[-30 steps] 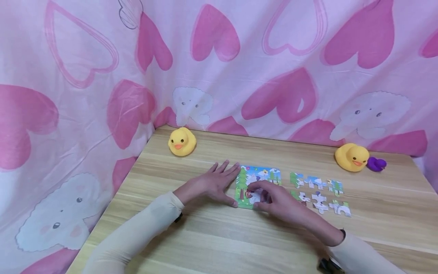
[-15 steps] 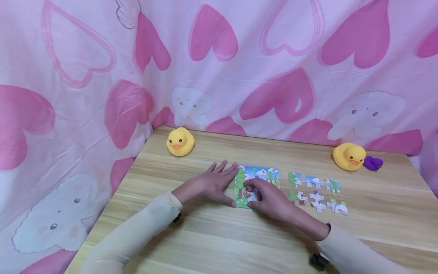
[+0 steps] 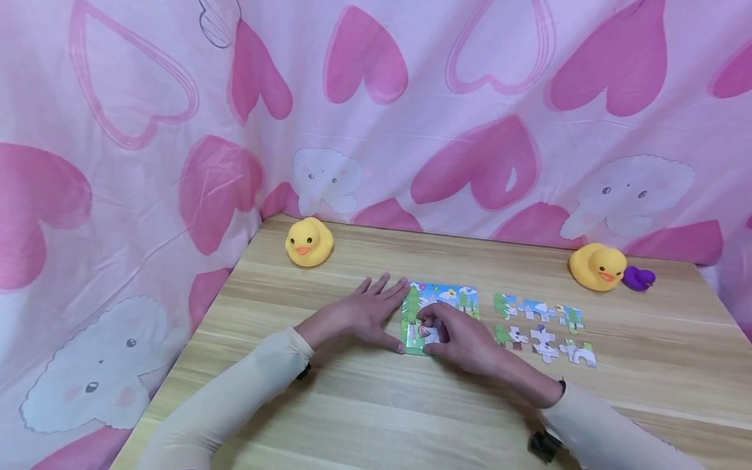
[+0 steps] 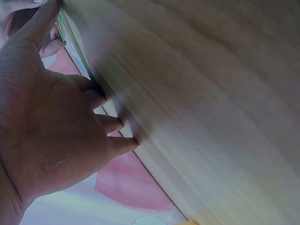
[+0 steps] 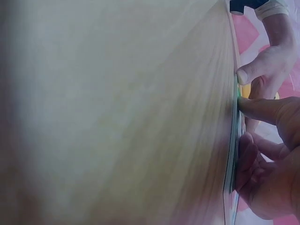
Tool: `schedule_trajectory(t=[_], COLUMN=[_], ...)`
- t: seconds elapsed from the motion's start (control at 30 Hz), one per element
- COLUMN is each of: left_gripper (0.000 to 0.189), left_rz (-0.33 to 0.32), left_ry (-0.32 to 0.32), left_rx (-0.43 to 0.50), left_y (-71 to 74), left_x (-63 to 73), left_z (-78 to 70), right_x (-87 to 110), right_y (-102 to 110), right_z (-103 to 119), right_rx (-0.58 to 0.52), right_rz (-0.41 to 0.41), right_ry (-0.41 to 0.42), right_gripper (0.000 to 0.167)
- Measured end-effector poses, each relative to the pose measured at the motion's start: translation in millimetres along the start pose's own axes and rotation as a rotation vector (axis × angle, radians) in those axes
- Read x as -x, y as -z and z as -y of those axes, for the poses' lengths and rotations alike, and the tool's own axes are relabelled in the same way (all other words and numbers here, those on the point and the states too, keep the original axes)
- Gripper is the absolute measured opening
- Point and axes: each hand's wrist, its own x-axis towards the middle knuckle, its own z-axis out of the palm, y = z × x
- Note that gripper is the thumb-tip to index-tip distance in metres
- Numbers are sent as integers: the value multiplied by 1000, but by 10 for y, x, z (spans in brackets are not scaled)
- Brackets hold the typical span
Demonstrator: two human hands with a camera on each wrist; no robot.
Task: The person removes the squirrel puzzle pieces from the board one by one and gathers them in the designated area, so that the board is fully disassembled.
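Observation:
A small picture puzzle board (image 3: 412,339) with green trees and blue sky lies flat on the table. My left hand (image 3: 370,318) rests on the table at its left side, fingers spread, thumb and fingertips at the board's edge. In the left wrist view my left fingertips (image 4: 131,144) touch the wood. My right hand (image 3: 470,341) covers the lower middle of the board with bent fingers. In the right wrist view its thumb (image 5: 253,108) touches the board near the edge, and its other fingers curl against the board. I cannot tell whether it pinches a puzzle piece.
Right of the board lie several loose puzzle pieces (image 3: 544,343) in two rows. A yellow rubber duck (image 3: 309,243) stands at the back left. Another yellow duck (image 3: 596,267) and a small purple duck (image 3: 638,279) stand at the back right. A pink heart-patterned curtain (image 3: 376,163) encloses the table.
My right hand has shifted slightly left over the board, its wrist and sleeve moving with it. My left hand stays in place at the board's edge.

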Motion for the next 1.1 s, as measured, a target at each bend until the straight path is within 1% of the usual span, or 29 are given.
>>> schedule_trajectory(t=[0.17,0.37,0.53,0.67,0.8,0.97,1.1], left_gripper=[122,121,122,122,122,121,122], left_rz=[5,5,3,4,7,11,4], left_ry=[-5,-13,-15,-13,-7,5,1], left_rx=[-2,1,-2,-12,-12,5,15], left_y=[-5,0,5,8,20,12,2], left_x=[-8,-8,-11,-18,-13,-3,-5], left_z=[-1,3,8,7,3,9,11], right_x=[10,40,40,30,6,-27,-30], right_y=[15,38,42,34,33,45,49], right_z=[-26,-35,-43,-32,3,56,49], right_rx=[0,-10,-31,-42,-26,22,17], right_rz=[17,26,22,13,4,17,20], right_ry=[32,55,62,52,55,65,72], right_gripper=[50,51,52,56,60,59,59])
